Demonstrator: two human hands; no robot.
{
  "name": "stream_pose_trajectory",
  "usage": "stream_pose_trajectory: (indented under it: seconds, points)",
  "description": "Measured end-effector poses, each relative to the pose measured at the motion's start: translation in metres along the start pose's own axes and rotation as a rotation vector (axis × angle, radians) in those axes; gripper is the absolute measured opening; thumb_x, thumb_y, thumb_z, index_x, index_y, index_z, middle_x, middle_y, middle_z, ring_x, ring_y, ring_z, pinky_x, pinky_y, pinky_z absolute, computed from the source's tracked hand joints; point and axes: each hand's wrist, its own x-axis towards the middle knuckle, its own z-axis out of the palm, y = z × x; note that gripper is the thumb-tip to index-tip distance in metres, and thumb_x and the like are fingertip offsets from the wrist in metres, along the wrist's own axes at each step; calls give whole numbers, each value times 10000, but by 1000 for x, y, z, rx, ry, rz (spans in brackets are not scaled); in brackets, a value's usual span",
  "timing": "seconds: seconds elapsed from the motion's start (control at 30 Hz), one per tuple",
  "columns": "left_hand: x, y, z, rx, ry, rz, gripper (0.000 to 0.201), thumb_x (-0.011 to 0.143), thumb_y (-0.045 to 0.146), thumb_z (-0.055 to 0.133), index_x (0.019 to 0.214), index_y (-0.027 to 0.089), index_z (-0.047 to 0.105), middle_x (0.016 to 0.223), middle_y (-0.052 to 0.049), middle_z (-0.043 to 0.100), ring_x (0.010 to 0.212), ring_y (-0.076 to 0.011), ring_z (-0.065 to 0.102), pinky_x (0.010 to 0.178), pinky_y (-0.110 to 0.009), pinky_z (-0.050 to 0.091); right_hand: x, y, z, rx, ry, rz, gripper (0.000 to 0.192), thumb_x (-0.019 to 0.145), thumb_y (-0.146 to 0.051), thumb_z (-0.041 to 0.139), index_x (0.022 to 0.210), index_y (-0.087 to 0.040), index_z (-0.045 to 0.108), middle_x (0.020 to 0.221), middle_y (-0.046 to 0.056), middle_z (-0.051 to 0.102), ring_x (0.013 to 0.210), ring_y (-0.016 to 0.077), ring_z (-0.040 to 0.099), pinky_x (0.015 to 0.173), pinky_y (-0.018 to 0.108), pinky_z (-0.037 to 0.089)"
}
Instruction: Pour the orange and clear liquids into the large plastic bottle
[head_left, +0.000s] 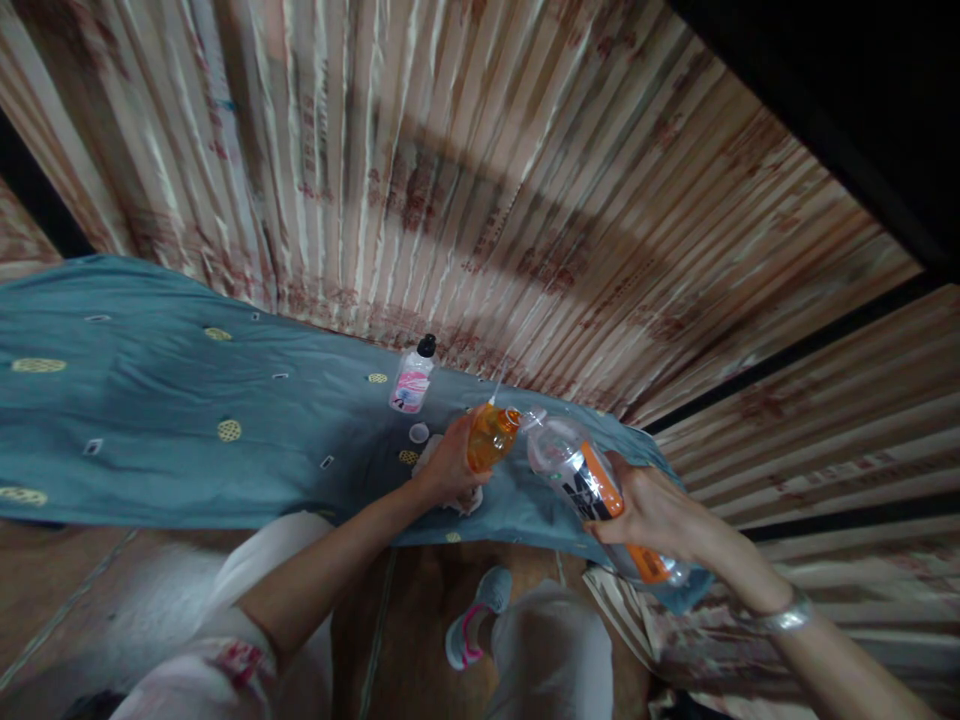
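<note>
My left hand is closed around a small bottle of orange liquid, its mouth leaning to the right. In my right hand is a large clear plastic bottle with an orange and black label, tilted so its neck meets the small bottle's mouth. Whether liquid flows between them I cannot tell. Beneath my left hand lies a crumpled white tissue or cloth, partly hidden. Just left of it is a small white cap. A clear bottle with a pink label and black cap stands behind.
Teal patterned cloth covers the long surface in front of me. Behind it hangs a pleated, flower-printed curtain with dark frame bars. My legs and a grey-and-pink shoe are below the front edge, over a brown floor.
</note>
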Motion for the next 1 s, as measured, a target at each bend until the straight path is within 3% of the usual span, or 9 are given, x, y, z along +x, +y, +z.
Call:
stream_pose_trajectory:
  seconds: [0.17, 0.37, 0.53, 0.8, 1.0]
  points:
    - [1, -2, 0, -23, -9, -17, 1192, 716, 155, 1005, 1840, 241, 617, 1879, -234, 739, 1768, -494, 710, 1569, -767, 529, 0, 2, 2, 18, 15, -28, 472, 739, -529, 926, 932, -327, 545, 707, -75, 609, 671, 207, 618, 679, 363, 464]
    - [0, -1, -1, -4, -10, -15, 1168, 735, 164, 1021, 1830, 201, 619, 1850, -235, 756, 1718, -539, 741, 1530, -775, 575, 1, 2, 1, -1, 27, -34, 454, 754, -506, 944, 907, -331, 554, 712, -53, 662, 678, 229, 675, 670, 368, 464]
    - [1, -2, -1, -25, -14, -19, 1181, 715, 165, 1018, 1824, 261, 621, 1855, -219, 759, 1748, -500, 728, 1551, -772, 553, 0, 2, 1, -8, 38, -19, 490, 730, -516, 965, 930, -338, 554, 675, -64, 649, 655, 239, 672, 666, 370, 465]
    - [0, -1, 0, -31, -7, -30, 1207, 705, 146, 1008, 1834, 246, 592, 1862, -233, 749, 1750, -499, 730, 1540, -775, 559, 1, -1, 0, 6, -4, 26, 538, 725, -570, 951, 958, -344, 522, 692, -56, 647, 691, 257, 678, 707, 383, 474]
    - [0, 3, -3, -19, -14, -28, 1175, 728, 154, 1016, 1828, 245, 615, 1878, -224, 744, 1761, -512, 710, 1578, -780, 514, 0, -1, -1, -10, 30, -22, 476, 732, -550, 958, 968, -318, 615, 661, -66, 625, 653, 238, 639, 693, 379, 507]
